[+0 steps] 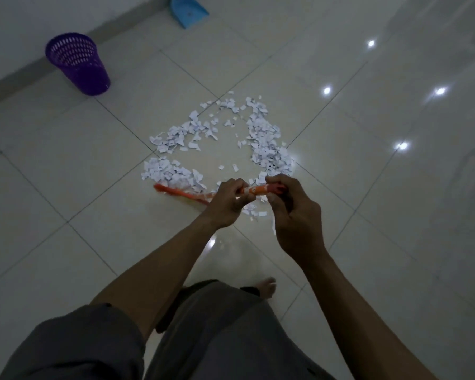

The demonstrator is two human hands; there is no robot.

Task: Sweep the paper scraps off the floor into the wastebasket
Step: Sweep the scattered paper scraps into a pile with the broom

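**Clerk:** Entry one, nearest the camera?

**Keeper:** Grey garment (209, 338), six o'clock of the view. One bare foot (268, 287) on the tiled floor (66, 187) just past it.

**Clerk:** Entry two, the hands?

**Keeper:** Left hand (226, 202), curled round the handle of an orange broom (181, 192). Right hand (291, 207), just beside it at its three o'clock, gripping the upper end of the same handle. Both forearms are bare and reach toward twelve.

**Clerk:** How does the broom lie?

**Keeper:** The head runs out from the left hand toward nine o'clock, low on the floor. Its far edge touches the nearest scraps.

**Clerk:** Entry three, the task's thing?

**Keeper:** Paper scraps (266, 144), white, small, many, on the floor at twelve o'clock of the hands. They lie in a rough ring with a thinly strewn middle. The bands are thick at nine and three and sparse at twelve, with a few loose pieces beneath the hands at six.

**Clerk:** Entry four?

**Keeper:** Wastebasket (77, 64), purple, perforated, standing on its base. It is at ten o'clock of the scraps, well apart from them, near the wall (25, 17). Contents cannot be told.

**Clerk:** Farthest?

**Keeper:** Dustpan (188, 12), blue, twelve o'clock, on the floor by the wall and cut by the top edge. Light spots (327, 91) shine on the tiles at two o'clock.
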